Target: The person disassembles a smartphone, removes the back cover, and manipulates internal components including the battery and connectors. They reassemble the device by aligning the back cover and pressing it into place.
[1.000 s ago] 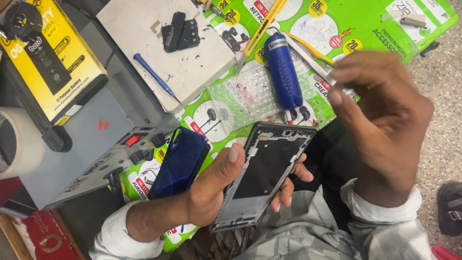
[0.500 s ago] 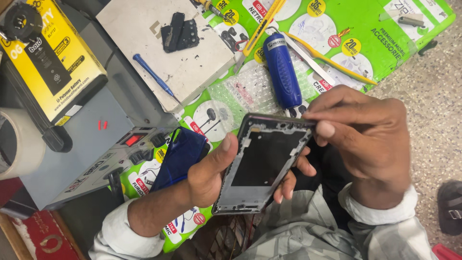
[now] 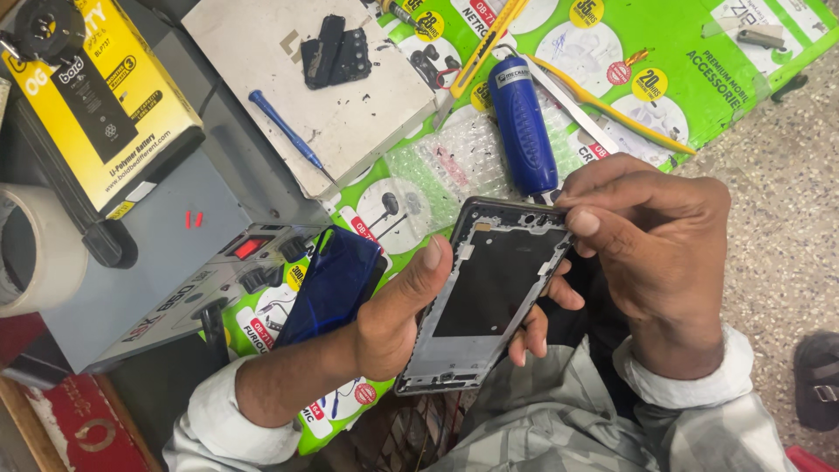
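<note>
My left hand [image 3: 393, 315] holds a bare grey phone frame [image 3: 489, 288] with a dark inner panel, my thumb pressed on its left edge and my fingers under it. My right hand [image 3: 655, 245] is pinched at the frame's top right corner. It grips thin metal tweezers [image 3: 572, 109], whose shaft runs up and left from my fingers. A glossy blue phone back cover [image 3: 336, 284] lies just left of my left hand.
A blue cylindrical tool handle [image 3: 523, 122] and bubble wrap [image 3: 446, 166] lie above the frame on green packaging sheets [image 3: 699, 61]. Further left are a white board [image 3: 288, 87] with black parts, a small blue screwdriver [image 3: 284, 127], a yellow battery box [image 3: 96, 96], a grey bench device [image 3: 175, 271] and a tape roll [image 3: 35, 262].
My right hand has come down from above the frame to its top right corner. My left hand has tilted the frame slightly toward it.
</note>
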